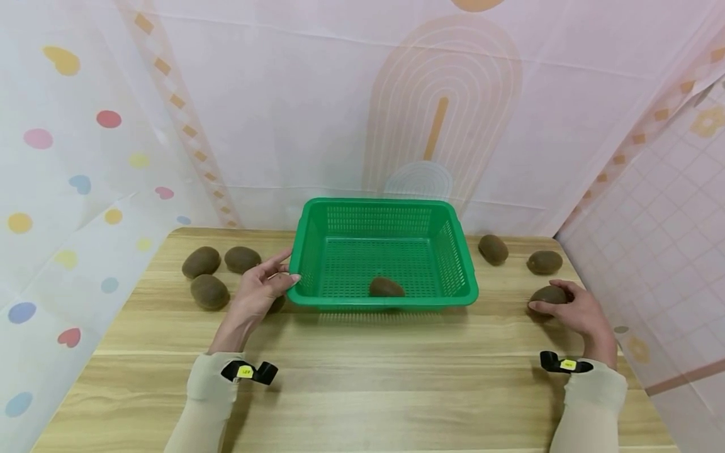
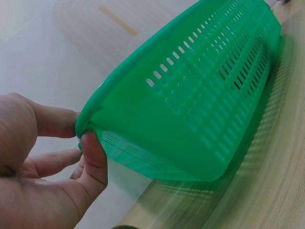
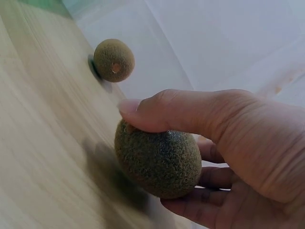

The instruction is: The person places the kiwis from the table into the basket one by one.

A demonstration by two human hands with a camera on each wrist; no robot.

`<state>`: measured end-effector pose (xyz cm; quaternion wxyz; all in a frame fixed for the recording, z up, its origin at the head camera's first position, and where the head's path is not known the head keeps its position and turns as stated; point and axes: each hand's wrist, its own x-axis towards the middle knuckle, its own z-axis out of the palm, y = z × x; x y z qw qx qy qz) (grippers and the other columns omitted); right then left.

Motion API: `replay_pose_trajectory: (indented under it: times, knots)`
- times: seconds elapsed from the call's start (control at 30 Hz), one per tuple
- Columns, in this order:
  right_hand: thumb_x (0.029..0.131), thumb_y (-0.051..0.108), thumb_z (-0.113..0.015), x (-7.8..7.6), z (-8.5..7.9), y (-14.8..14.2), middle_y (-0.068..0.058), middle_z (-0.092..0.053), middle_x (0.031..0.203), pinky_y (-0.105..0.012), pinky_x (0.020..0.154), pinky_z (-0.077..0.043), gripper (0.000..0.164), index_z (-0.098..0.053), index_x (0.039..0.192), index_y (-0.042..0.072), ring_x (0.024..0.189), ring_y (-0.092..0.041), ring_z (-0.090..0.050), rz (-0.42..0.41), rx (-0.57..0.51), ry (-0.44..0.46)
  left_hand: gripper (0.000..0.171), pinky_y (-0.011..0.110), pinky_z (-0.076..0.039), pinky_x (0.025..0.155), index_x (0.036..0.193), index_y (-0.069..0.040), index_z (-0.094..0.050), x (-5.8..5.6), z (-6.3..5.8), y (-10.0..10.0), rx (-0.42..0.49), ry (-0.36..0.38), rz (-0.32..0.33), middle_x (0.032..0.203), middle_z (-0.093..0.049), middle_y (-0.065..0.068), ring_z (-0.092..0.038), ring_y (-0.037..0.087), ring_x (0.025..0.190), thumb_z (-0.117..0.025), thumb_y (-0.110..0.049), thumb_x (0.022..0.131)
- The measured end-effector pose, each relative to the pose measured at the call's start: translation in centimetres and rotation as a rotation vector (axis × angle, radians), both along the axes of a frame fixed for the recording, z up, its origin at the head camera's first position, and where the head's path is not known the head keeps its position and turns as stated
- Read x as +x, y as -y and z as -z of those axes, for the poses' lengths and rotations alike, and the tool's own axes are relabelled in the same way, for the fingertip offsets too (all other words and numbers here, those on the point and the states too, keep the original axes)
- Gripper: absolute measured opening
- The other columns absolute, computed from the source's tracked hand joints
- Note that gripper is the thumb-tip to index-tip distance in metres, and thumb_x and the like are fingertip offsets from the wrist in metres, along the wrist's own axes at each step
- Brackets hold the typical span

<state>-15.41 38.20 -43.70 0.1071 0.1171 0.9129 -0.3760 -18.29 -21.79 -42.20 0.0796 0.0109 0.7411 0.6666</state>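
A green plastic basket (image 1: 382,301) with slotted walls stands at the middle of the table, one kiwi (image 1: 387,287) lying inside by its near wall. My left hand (image 1: 262,286) pinches the basket's left rim between thumb and fingers; the left wrist view shows this grip on the green rim (image 2: 102,95) up close. At the right, my right hand (image 1: 574,308) holds a brown fuzzy kiwi (image 3: 159,160), thumb on top and fingers beneath. Another kiwi (image 1: 276,304) is partly hidden by the left hand and the basket.
To the left lie several kiwis, among them one at the back (image 1: 201,262) and one nearer (image 1: 210,292). Two more kiwis, one near the basket (image 1: 493,250) and one further right (image 1: 545,262), rest behind the right hand. Patterned cloth (image 1: 294,126) hangs behind the wooden table (image 1: 385,384).
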Motion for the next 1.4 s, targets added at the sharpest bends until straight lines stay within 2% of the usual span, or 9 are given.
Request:
replay_pose_trajectory:
  times: [0.37,0.47,0.53,0.67,0.77,1.0,1.4]
  knots:
    - [0.091,0.051,-0.075,-0.4,-0.8,0.7,-0.036,-0.028,0.160,-0.063,0.109,-0.036,0.101,-0.024,0.162,0.001,0.143,-0.054,-0.033,-0.007,-0.017,-0.083,0.067,0.015,-0.053,0.083,0.160,-0.010,-0.037,-0.1,-0.1,-0.1,0.005,-0.005,0.003,0.114,-0.055,-0.002,-0.062,-0.002,0.096,-0.066,-0.011,0.100]
    - [0.091,0.051,-0.074,-0.4,-1.1,1.0,-0.036,-0.033,0.157,-0.061,0.106,-0.039,0.100,-0.024,0.162,0.001,0.140,-0.052,-0.038,-0.011,-0.013,-0.105,0.066,0.015,-0.053,0.083,0.160,-0.010,-0.037,-0.2,0.0,-0.1,0.005,-0.009,0.004,0.114,-0.056,-0.002,-0.063,-0.002,0.096,-0.066,-0.011,0.100]
    - [0.091,0.052,-0.074,-0.4,-1.3,1.2,-0.036,-0.035,0.156,-0.058,0.103,-0.041,0.100,-0.025,0.162,0.002,0.138,-0.051,-0.040,-0.014,-0.009,-0.119,0.066,0.015,-0.053,0.083,0.160,-0.010,-0.037,-0.3,0.0,-0.2,0.007,-0.012,0.004,0.114,-0.057,-0.002,-0.063,-0.001,0.096,-0.066,-0.010,0.100]
    - [0.091,0.052,-0.075,-0.4,-1.6,1.8,-0.032,-0.040,0.154,-0.046,0.095,-0.046,0.098,-0.028,0.162,0.004,0.136,-0.048,-0.044,-0.015,0.001,-0.148,0.066,0.015,-0.053,0.082,0.160,-0.009,-0.037,-0.3,0.0,-0.2,0.005,-0.018,0.003,0.113,-0.058,-0.003,-0.064,-0.001,0.095,-0.066,-0.009,0.100]
    - [0.090,0.052,-0.076,-0.5,-1.8,2.2,-0.030,-0.041,0.155,-0.042,0.094,-0.046,0.095,-0.032,0.161,0.006,0.137,-0.047,-0.046,-0.019,0.009,-0.173,0.066,0.015,-0.053,0.082,0.160,-0.009,-0.037,-0.3,0.0,-0.2,-0.001,-0.017,0.000,0.113,-0.057,-0.003,-0.064,-0.002,0.095,-0.065,-0.010,0.100]
    - [0.090,0.050,-0.076,-0.6,-2.2,3.0,-0.031,-0.036,0.158,-0.057,0.101,-0.046,0.091,-0.035,0.160,0.009,0.138,-0.053,-0.044,-0.032,-0.005,-0.207,0.066,0.015,-0.053,0.083,0.160,-0.010,-0.037,-0.2,-0.1,-0.1,-0.003,-0.011,-0.003,0.114,-0.057,-0.002,-0.063,-0.002,0.096,-0.065,-0.010,0.100]
    - [0.089,0.048,-0.078,-0.8,-3.1,4.1,-0.028,-0.039,0.157,-0.059,0.102,-0.046,0.086,-0.040,0.157,0.011,0.138,-0.054,-0.045,-0.053,-0.019,-0.258,0.066,0.015,-0.053,0.084,0.160,-0.012,-0.037,0.0,0.0,0.0,-0.012,0.008,-0.002,0.117,-0.054,0.001,-0.062,-0.001,0.096,-0.065,-0.011,0.101]
